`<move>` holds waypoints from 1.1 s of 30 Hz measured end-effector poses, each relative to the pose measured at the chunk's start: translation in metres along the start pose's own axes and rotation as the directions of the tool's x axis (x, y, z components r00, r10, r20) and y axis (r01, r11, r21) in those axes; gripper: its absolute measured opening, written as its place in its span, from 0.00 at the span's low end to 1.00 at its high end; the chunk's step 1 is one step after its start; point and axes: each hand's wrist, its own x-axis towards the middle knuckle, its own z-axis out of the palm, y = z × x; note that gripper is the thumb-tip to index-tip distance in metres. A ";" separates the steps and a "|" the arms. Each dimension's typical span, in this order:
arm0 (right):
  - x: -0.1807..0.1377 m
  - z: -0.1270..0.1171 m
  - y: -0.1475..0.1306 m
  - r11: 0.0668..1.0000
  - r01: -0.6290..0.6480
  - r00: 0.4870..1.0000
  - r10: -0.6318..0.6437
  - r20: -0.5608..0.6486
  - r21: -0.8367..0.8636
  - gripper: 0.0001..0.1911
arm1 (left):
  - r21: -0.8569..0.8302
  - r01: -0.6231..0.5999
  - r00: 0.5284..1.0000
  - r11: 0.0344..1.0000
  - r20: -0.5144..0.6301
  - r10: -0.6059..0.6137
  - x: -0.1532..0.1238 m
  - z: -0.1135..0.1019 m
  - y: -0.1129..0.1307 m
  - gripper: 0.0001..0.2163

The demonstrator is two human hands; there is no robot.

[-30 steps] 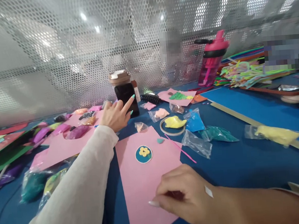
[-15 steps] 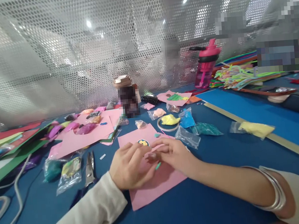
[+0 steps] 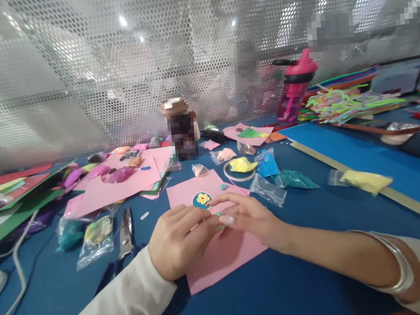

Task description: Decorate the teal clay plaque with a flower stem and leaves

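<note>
My left hand (image 3: 181, 238) is closed over the pink paper (image 3: 220, 262), fingertips meeting those of my right hand (image 3: 252, 217). At the meeting point shows a tiny bit of green modelling clay (image 3: 219, 214), pinched between the fingertips. My right thumb presses against it, while the right index finger stretches beyond it. Just past the fingers, a round blue disc bearing a yellow clay flower (image 3: 203, 199) lies on the paper. A small teal clay piece (image 3: 224, 186) rests near the paper's far edge.
Scissors (image 3: 125, 235) and bagged clay (image 3: 95, 237) lie left of my hands. Beyond the paper are a tape roll (image 3: 240, 177) with yellow clay over it, and a teal clay bag (image 3: 296, 179). A lidded cup (image 3: 175, 107) and pink bottle (image 3: 295, 89) stand near the perforated screen.
My hands have shifted slightly, uncovering more of the disc with the yellow flower. The left fingers are more curled in, and the green clay now shows at the fingertips. The view has turned slightly.
</note>
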 end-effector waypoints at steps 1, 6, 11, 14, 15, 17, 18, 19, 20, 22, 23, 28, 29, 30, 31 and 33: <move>0.001 -0.001 0.000 1.000 0.009 1.000 -0.009 -0.007 0.021 0.21 | -0.002 -0.011 1.000 1.000 0.006 0.011 0.000 -0.001 0.000 0.02; 0.003 -0.001 -0.001 0.999 0.011 0.999 -0.009 -0.054 0.038 0.18 | -0.011 -0.096 0.995 0.995 0.011 0.096 0.000 -0.004 -0.001 0.03; 0.002 0.002 -0.001 0.999 0.031 0.999 -0.032 -0.024 -0.040 0.17 | -0.008 -0.084 0.996 0.996 -0.009 0.084 -0.001 -0.004 -0.007 0.07; 0.003 0.002 -0.001 0.998 0.011 0.999 -0.014 -0.035 -0.068 0.17 | 0.000 -0.050 0.999 0.999 -0.009 0.050 -0.003 -0.003 -0.009 0.08; 0.003 0.002 -0.001 0.997 0.007 0.999 -0.009 -0.035 -0.074 0.17 | -0.004 -0.035 0.999 0.999 -0.018 0.035 -0.004 -0.003 -0.009 0.08; 0.004 0.001 0.000 0.997 -0.001 1.000 -0.002 -0.031 -0.083 0.17 | -0.022 -0.022 0.999 1.000 -0.037 0.021 -0.005 -0.003 -0.009 0.06; 0.004 0.001 -0.001 0.996 -0.001 1.000 -0.002 -0.030 -0.087 0.17 | -0.027 -0.030 0.999 0.999 -0.043 0.029 -0.005 -0.003 -0.008 0.05; 0.004 0.001 -0.001 0.996 0.001 0.999 -0.004 -0.032 -0.091 0.17 | -0.025 -0.047 0.998 0.999 -0.046 0.046 -0.004 -0.004 -0.008 0.05; 0.004 0.001 -0.001 0.995 0.002 0.999 -0.005 -0.031 -0.097 0.16 | -0.018 -0.072 0.996 0.997 -0.047 0.071 -0.004 -0.004 -0.007 0.05; 0.003 0.001 -0.003 0.993 -0.004 1.000 0.002 -0.016 -0.116 0.16 | 0.006 -0.117 0.992 0.993 -0.036 0.118 -0.002 -0.006 -0.006 0.05; 0.003 0.002 -0.004 0.993 -0.009 1.000 0.008 -0.006 -0.122 0.16 | 0.016 -0.133 0.991 0.991 -0.022 0.133 -0.002 -0.006 -0.006 0.04; 0.002 0.004 -0.007 0.989 -0.001 1.000 0.001 0.004 -0.145 0.16 | 0.073 -0.176 0.984 0.982 0.041 0.174 -0.001 -0.005 -0.006 0.09; 0.002 0.005 -0.007 0.989 0.001 1.000 -0.001 -0.001 -0.148 0.16 | 0.090 -0.176 0.984 0.980 0.049 0.172 -0.001 -0.005 -0.006 0.09; 0.002 0.005 -0.007 0.989 0.000 1.000 -0.001 -0.008 -0.149 0.16 | 0.104 -0.172 0.984 0.980 0.055 0.167 -0.001 -0.004 -0.006 0.10; 0.002 0.006 -0.007 0.989 -0.004 1.000 0.002 -0.014 -0.149 0.16 | 0.112 -0.166 0.985 0.980 0.058 0.160 -0.002 -0.003 -0.006 0.11; 0.001 0.006 -0.005 0.988 -0.012 1.000 0.009 -0.019 -0.152 0.15 | 0.104 -0.153 0.987 0.983 0.056 0.148 -0.002 -0.002 -0.007 0.11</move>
